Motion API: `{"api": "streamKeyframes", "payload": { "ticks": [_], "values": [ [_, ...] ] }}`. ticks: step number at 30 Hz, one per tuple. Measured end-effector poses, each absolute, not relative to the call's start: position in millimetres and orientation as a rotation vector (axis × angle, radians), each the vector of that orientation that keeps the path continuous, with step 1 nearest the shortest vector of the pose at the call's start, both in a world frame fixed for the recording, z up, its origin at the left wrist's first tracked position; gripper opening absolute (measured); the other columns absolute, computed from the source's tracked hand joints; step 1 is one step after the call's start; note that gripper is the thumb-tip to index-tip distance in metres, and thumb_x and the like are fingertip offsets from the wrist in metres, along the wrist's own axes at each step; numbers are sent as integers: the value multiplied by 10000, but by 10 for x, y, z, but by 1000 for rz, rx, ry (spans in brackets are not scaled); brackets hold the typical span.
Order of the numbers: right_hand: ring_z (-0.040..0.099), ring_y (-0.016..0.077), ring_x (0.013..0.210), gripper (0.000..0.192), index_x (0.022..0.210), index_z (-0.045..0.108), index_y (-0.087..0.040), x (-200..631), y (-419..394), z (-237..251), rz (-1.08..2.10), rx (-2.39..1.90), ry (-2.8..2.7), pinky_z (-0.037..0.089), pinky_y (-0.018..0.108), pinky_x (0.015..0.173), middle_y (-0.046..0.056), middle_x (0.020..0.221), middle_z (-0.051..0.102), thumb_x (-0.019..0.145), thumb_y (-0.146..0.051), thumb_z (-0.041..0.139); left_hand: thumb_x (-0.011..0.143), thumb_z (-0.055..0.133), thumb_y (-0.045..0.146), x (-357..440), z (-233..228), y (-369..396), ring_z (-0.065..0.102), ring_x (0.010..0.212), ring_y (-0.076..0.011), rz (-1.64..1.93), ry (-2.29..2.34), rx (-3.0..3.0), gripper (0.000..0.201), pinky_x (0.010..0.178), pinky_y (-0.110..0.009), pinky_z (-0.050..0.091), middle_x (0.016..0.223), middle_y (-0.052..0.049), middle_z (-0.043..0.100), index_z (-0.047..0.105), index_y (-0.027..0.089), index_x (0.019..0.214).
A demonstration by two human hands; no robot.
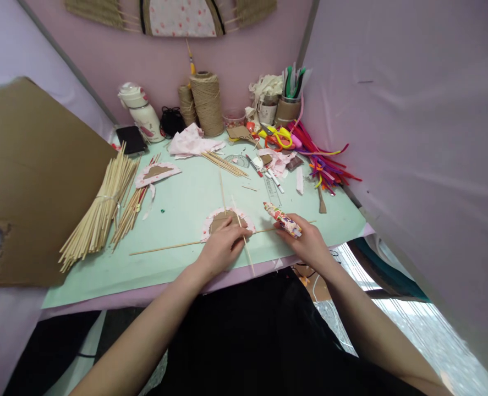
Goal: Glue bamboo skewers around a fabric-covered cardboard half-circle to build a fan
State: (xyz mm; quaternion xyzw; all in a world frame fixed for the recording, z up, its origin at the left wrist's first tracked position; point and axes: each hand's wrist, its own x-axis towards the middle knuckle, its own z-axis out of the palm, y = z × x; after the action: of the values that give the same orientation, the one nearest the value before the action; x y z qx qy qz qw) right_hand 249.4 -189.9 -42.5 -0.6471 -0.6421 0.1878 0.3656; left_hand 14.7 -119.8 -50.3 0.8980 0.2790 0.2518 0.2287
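My left hand [225, 242] rests on a half-round cardboard piece [217, 221] with a pink-dotted fabric rim, near the front of the table. Its fingers are closed on a thin wooden stick [247, 253] that slants across the piece. Another stick [165, 248] runs sideways under the piece and sticks out on both sides, while a third [222, 190] points away from its far edge. To the right, my right hand [305, 242] grips a flower-patterned glue gun [284, 218], its nozzle turned to the far left. My left palm hides part of the cardboard.
Left stand a tied bundle of sticks [97, 212], a large cardboard sheet [33, 181] and a second fabric-edged half-round [158, 172]. Behind are a white bottle [142, 114], twine spools [206, 104], yellow scissors [283, 137] and pipe cleaners [326, 162]. A ruler [272, 190] lies mid-table.
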Motion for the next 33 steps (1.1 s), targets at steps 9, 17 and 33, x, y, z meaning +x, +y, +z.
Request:
{"api": "streamKeyframes", "payload": {
  "ticks": [9, 17, 33],
  "values": [
    [675, 235, 885, 149, 943, 662, -236, 2426, -1943, -260, 510, -1648, -1529, 502, 344, 791, 52, 990, 738, 846, -333, 604, 926, 505, 168, -168, -220, -1414, 646, 1142, -183, 1141, 1010, 2283, 233, 1099, -416, 457, 1137, -42, 722, 637, 219, 1111],
    [675, 235, 913, 162, 946, 676, -233, 2298, -2033, -136, 645, -1622, -1527, 515, 319, 769, 49, 1026, 733, 837, -345, 632, 946, 520, 270, -1053, -42, -1477, 687, 1032, -185, 1155, 1572, 2289, 217, 969, -336, 537, 1074, 5, 739, 690, 251, 1081],
    [693, 260, 885, 220, 897, 710, -248, 2311, -1916, -171, 516, -1712, -1634, 534, 367, 776, 48, 967, 740, 802, -432, 637, 936, 506, 183, -1289, -428, -1740, 645, 1125, -192, 1075, 1511, 2464, 281, 1090, -426, 441, 1150, -50, 712, 615, 228, 1190]
  ]
}}
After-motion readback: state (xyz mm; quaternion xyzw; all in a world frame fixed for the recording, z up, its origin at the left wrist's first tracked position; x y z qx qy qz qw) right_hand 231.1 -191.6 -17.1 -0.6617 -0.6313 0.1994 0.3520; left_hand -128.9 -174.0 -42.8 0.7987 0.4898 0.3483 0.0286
